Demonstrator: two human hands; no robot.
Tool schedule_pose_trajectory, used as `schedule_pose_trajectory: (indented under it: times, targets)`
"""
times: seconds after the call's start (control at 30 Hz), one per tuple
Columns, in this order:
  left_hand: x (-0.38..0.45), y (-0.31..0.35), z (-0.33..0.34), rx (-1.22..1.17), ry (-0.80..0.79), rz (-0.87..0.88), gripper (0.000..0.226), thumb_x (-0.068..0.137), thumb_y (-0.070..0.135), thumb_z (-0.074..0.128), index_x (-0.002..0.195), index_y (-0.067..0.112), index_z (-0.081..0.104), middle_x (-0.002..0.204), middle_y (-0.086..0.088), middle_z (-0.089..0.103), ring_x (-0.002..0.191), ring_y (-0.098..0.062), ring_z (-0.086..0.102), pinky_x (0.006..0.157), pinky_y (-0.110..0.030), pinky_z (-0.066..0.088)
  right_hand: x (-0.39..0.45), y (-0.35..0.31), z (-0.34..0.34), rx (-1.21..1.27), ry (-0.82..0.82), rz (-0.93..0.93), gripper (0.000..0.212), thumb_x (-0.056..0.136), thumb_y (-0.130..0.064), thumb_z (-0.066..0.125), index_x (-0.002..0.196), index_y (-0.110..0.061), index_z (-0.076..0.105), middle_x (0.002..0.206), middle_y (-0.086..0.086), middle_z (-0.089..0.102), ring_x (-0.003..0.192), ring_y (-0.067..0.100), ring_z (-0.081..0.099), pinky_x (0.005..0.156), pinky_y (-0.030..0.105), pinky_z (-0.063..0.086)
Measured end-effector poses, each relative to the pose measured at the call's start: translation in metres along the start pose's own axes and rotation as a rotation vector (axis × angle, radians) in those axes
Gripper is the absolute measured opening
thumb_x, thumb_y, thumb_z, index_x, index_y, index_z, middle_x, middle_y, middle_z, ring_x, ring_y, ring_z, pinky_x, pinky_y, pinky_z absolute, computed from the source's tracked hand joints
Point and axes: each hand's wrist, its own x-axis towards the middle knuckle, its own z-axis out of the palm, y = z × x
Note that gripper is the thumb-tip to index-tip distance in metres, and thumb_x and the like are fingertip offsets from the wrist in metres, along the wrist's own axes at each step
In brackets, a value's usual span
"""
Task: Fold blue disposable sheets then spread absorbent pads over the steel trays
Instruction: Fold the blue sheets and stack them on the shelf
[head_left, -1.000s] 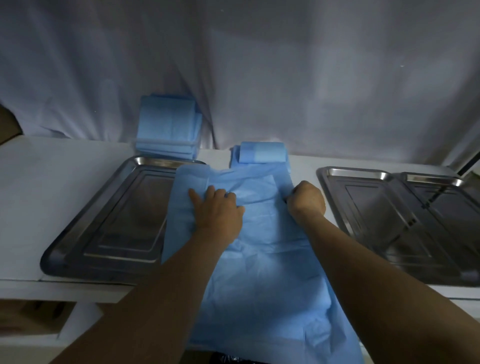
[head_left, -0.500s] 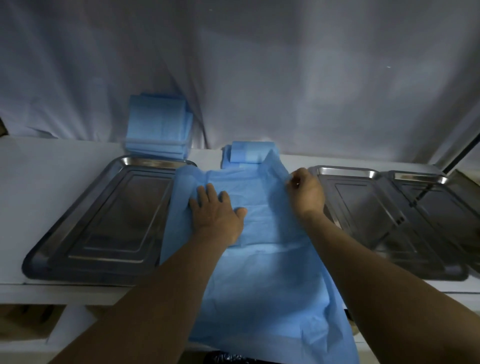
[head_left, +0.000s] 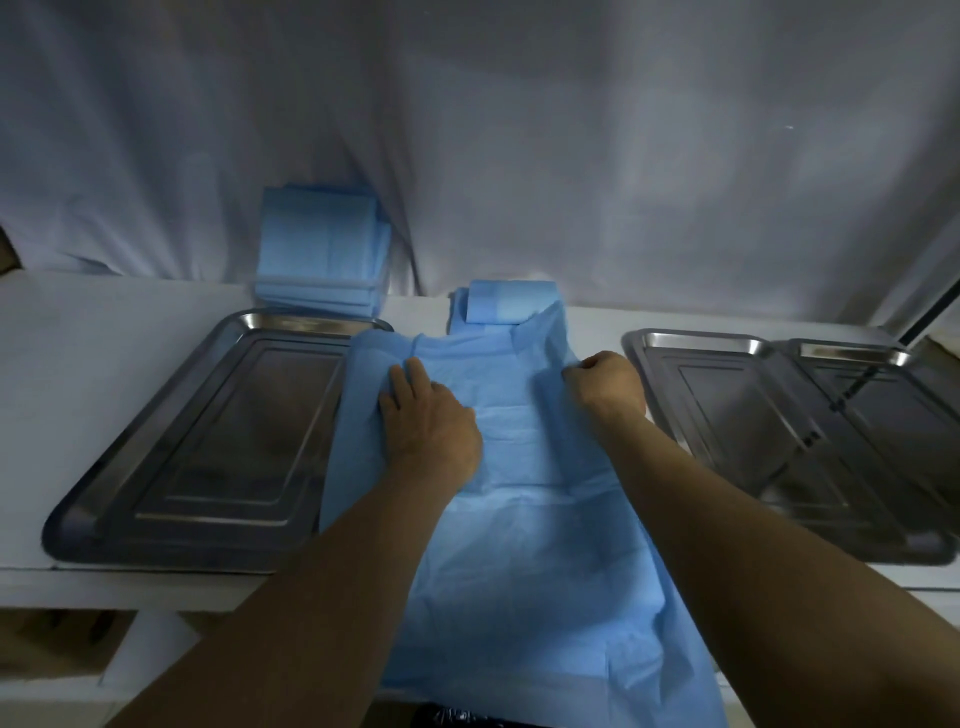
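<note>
A blue disposable sheet (head_left: 524, 551) lies across the white counter's middle and hangs over its front edge. My left hand (head_left: 428, 423) presses flat on the sheet's upper left part, fingers straight. My right hand (head_left: 605, 384) has its fingers curled round the sheet's right edge and pinches it. A steel tray (head_left: 156, 467) sits to the left, the sheet overlapping its right rim. Two more steel trays (head_left: 727, 415) (head_left: 893, 415) lie on the right, partly overlapping.
A stack of folded blue pads (head_left: 322, 254) leans against the white curtain behind the left tray. A small folded blue piece (head_left: 511, 301) sits behind the sheet. The counter's front edge (head_left: 130, 582) runs below the trays, with shelving under it.
My right hand has drawn the sheet's right edge slightly back toward me and down. My left hand stays pressed on the sheet, shifted a little.
</note>
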Motion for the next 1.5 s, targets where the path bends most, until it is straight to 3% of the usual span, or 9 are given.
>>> schedule_pose_trajectory:
  times: [0.13, 0.23, 0.37, 0.57, 0.7, 0.9, 1.1, 1.3, 1.5]
  targets:
    - [0.001, 0.006, 0.001, -0.182, 0.130, 0.144, 0.036, 0.091, 0.014, 0.049, 0.127, 0.012, 0.052, 0.148, -0.009, 0.033, 0.136, -0.028, 0.028, 0.111, -0.035, 0.026, -0.010, -0.007, 0.006, 0.175, 0.051, -0.221, 0.005, 0.077, -0.023, 0.062, 0.076, -0.020, 0.065, 0.089, 0.004, 0.067, 0.083, 0.023, 0.061, 0.076, 0.029, 0.049]
    - [0.000, 0.014, -0.006, -0.501, 0.188, 0.041, 0.022, 0.093, 0.015, 0.046, 0.103, 0.006, 0.063, 0.118, -0.014, 0.058, 0.113, -0.032, 0.050, 0.092, -0.037, 0.038, -0.027, -0.016, 0.010, 0.407, -0.212, -0.284, 0.025, 0.076, -0.005, 0.066, 0.060, -0.020, 0.056, 0.065, -0.004, 0.057, 0.064, 0.011, 0.052, 0.070, 0.026, 0.047]
    - [0.007, 0.021, -0.018, -0.835, 0.015, -0.156, 0.039, 0.095, 0.034, 0.044, 0.099, 0.001, 0.065, 0.108, -0.021, 0.066, 0.104, -0.036, 0.058, 0.089, -0.038, 0.046, -0.035, -0.022, 0.005, 0.519, -0.480, -0.251, 0.029, 0.079, 0.003, 0.061, 0.059, -0.015, 0.051, 0.061, -0.001, 0.050, 0.059, 0.009, 0.046, 0.061, 0.018, 0.042]
    - [0.018, 0.041, -0.034, -0.867, 0.187, -0.107, 0.033, 0.094, 0.029, 0.048, 0.067, 0.010, 0.049, 0.078, -0.013, 0.057, 0.083, -0.030, 0.056, 0.065, -0.028, 0.031, -0.024, -0.017, -0.001, 0.600, -0.320, -0.129, 0.028, 0.082, 0.000, 0.055, 0.062, -0.018, 0.048, 0.065, 0.000, 0.050, 0.062, 0.014, 0.045, 0.061, 0.025, 0.040]
    - [0.026, 0.044, -0.036, -0.692, 0.220, 0.065, 0.018, 0.094, 0.024, 0.048, 0.092, 0.016, 0.064, 0.099, -0.007, 0.063, 0.100, -0.027, 0.056, 0.080, -0.028, 0.041, -0.002, -0.007, -0.003, 0.267, -0.073, -0.034, 0.009, 0.088, -0.007, 0.048, 0.092, -0.008, 0.056, 0.085, 0.006, 0.053, 0.084, 0.022, 0.051, 0.073, 0.029, 0.040]
    - [0.029, -0.007, -0.027, 0.022, 0.341, -0.148, 0.035, 0.081, 0.023, 0.063, 0.113, 0.013, 0.054, 0.121, -0.012, 0.050, 0.116, -0.033, 0.044, 0.092, -0.043, 0.037, 0.005, -0.002, -0.003, -0.036, 0.001, 0.022, 0.031, 0.094, -0.012, 0.046, 0.119, 0.004, 0.052, 0.122, 0.019, 0.058, 0.115, 0.035, 0.055, 0.087, 0.032, 0.044]
    - [0.033, -0.028, -0.021, -0.014, 0.360, -0.266, 0.043, 0.078, 0.022, 0.068, 0.116, 0.011, 0.049, 0.121, -0.014, 0.051, 0.115, -0.033, 0.046, 0.093, -0.043, 0.036, 0.008, -0.002, 0.002, -0.121, -0.037, 0.100, 0.028, 0.091, -0.010, 0.054, 0.115, 0.003, 0.056, 0.121, 0.019, 0.058, 0.108, 0.033, 0.059, 0.073, 0.029, 0.042]
    - [0.034, -0.040, -0.026, -0.053, 0.293, -0.263, 0.027, 0.086, 0.015, 0.056, 0.112, 0.009, 0.057, 0.121, -0.013, 0.055, 0.117, -0.033, 0.048, 0.094, -0.041, 0.040, 0.005, -0.009, 0.000, -0.209, -0.165, 0.113, 0.022, 0.087, -0.021, 0.060, 0.077, -0.005, 0.049, 0.091, 0.009, 0.056, 0.080, 0.026, 0.051, 0.070, 0.028, 0.040]
    - [0.037, -0.040, -0.027, -0.365, 0.484, -0.190, 0.028, 0.093, 0.006, 0.043, 0.119, -0.001, 0.046, 0.123, -0.022, 0.051, 0.116, -0.038, 0.049, 0.093, -0.041, 0.038, -0.010, 0.001, -0.007, -0.017, 0.215, 0.035, 0.022, 0.095, -0.018, 0.042, 0.111, -0.007, 0.053, 0.114, 0.018, 0.061, 0.111, 0.037, 0.054, 0.085, 0.037, 0.043]
